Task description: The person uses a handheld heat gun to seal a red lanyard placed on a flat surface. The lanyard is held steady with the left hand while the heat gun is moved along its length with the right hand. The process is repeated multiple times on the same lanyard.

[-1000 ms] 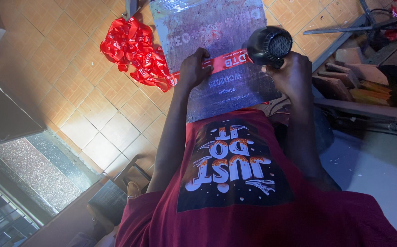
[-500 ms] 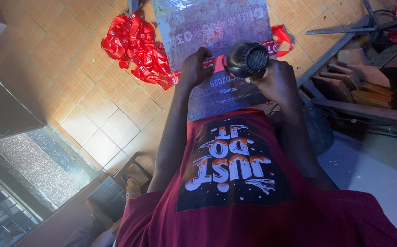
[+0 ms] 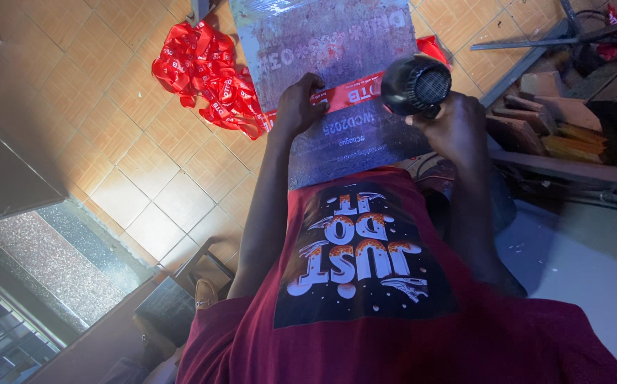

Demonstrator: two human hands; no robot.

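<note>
Two hands (image 3: 298,107) (image 3: 458,128) over grey board (image 3: 322,43) w/ red ribbon (image 3: 351,96), tiled floor (image 3: 145,192).

One red ribbon pile (image 3: 205,78), one board (image 3: 330,64), one dryer (image 3: 415,85).

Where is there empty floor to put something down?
Bare tiles lie left of the board, below the red ribbon pile. It is crowded on the right, around the wood scraps and metal bars.
</note>
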